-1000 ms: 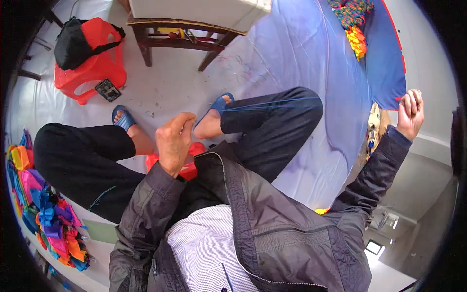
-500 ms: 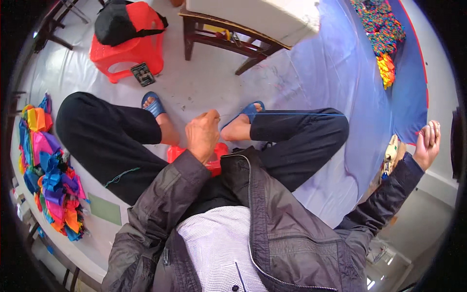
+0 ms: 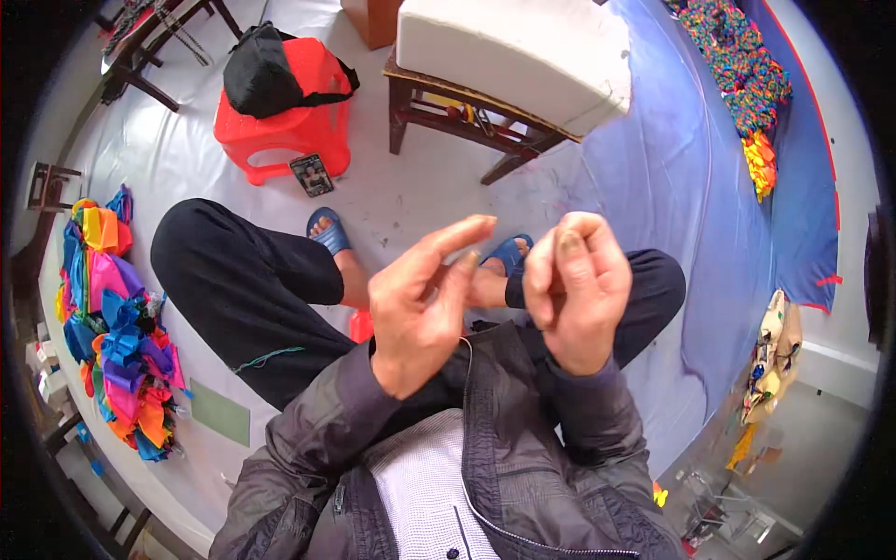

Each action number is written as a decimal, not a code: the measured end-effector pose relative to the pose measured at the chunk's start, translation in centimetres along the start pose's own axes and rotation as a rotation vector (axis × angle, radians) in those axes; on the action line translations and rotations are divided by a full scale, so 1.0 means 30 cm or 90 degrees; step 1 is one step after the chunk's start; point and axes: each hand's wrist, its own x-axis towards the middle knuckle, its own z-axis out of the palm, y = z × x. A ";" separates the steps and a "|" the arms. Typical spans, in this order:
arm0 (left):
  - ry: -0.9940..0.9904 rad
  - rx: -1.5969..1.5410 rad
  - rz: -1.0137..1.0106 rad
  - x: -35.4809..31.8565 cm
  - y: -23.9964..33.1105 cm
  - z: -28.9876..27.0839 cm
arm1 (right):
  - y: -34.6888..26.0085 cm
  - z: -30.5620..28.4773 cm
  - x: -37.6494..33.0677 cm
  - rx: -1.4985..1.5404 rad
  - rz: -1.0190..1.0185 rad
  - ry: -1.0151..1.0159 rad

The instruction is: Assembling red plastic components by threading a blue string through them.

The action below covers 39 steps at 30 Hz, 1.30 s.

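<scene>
Both my hands are raised over my lap, side by side. My left hand [image 3: 417, 313] has its thumb and forefinger apart, with nothing visible between their tips. Close to it on the right, my right hand [image 3: 579, 291] has its fingers curled in and the thumb pressed against them. What that pinch holds, if anything, is too small or hidden to see. A short teal thread [image 3: 269, 357] lies across my left trouser leg. Behind my left hand, part of a red object [image 3: 361, 325] shows between my legs.
A bright pile of multicoloured fabric pieces [image 3: 121, 345] lies at the left, beside a flat green sheet [image 3: 220, 413]. Ahead stand a red stool [image 3: 271, 140] with a black bag [image 3: 266, 79] and a wooden stool [image 3: 485, 140] under a white block [image 3: 513, 61]. Multicoloured yarn [image 3: 737, 65] lies far right.
My right hand has come in from the far right to beside my left hand. The blue thread stretched between them no longer shows. My left thumb and forefinger have parted.
</scene>
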 end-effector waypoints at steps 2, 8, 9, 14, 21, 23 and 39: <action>-0.032 -0.165 -0.060 0.007 0.084 0.001 | 0.028 0.040 -0.002 0.030 0.014 -0.009; -0.080 -0.282 -0.154 0.026 0.067 -0.039 | 0.073 0.080 -0.009 0.013 -0.074 -0.011; -0.089 -0.303 -0.151 0.029 0.055 -0.041 | 0.074 0.083 -0.007 0.009 -0.096 -0.009; -0.050 -0.314 -0.177 0.019 0.047 -0.048 | 0.072 0.088 -0.007 0.041 -0.061 -0.027; -0.073 -0.205 -0.149 0.020 0.027 -0.048 | 0.087 0.081 -0.003 0.047 -0.054 -0.024; -0.063 -0.195 -0.120 0.024 0.021 -0.050 | 0.103 0.087 -0.001 0.044 -0.054 -0.017; 0.058 0.043 0.071 0.026 0.022 -0.016 | 0.151 0.116 -0.016 0.117 -0.020 0.025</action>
